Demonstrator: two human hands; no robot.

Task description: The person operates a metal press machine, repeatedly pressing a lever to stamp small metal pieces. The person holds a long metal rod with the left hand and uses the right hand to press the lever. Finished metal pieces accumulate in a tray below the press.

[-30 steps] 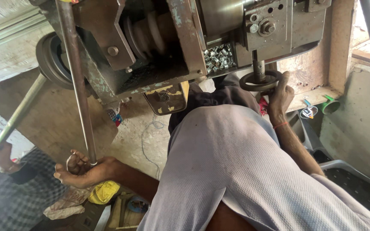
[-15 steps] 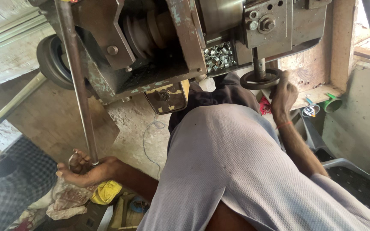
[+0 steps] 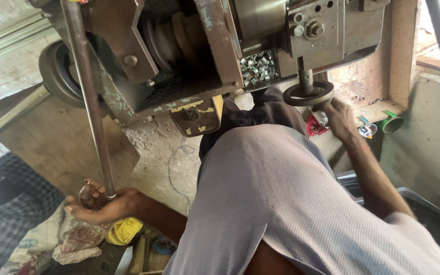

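With the left hand (image 3: pixel 100 203) closed around the foot of the long steel bar (image 3: pixel 90 109) and the right hand (image 3: pixel 339 116) gripping the handwheel (image 3: pixel 309 94) under the machine (image 3: pixel 199 56), a slipped grip risks fingers or loose cloth (image 3: pixel 266 203) catching the nearby pulley (image 3: pixel 171 38).

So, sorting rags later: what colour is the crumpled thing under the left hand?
Yellow, just below the left hand; head view.

My shirt (image 3: pixel 281 203) is hiding my lap and the floor beneath. My right hand (image 3: pixel 339 116) is blurring at the handwheel (image 3: pixel 309 93), so its grip is unclear. The long rod (image 3: pixel 90 102) is running off the top edge. Small metal pieces (image 3: pixel 256 65) are too tiny to identify.
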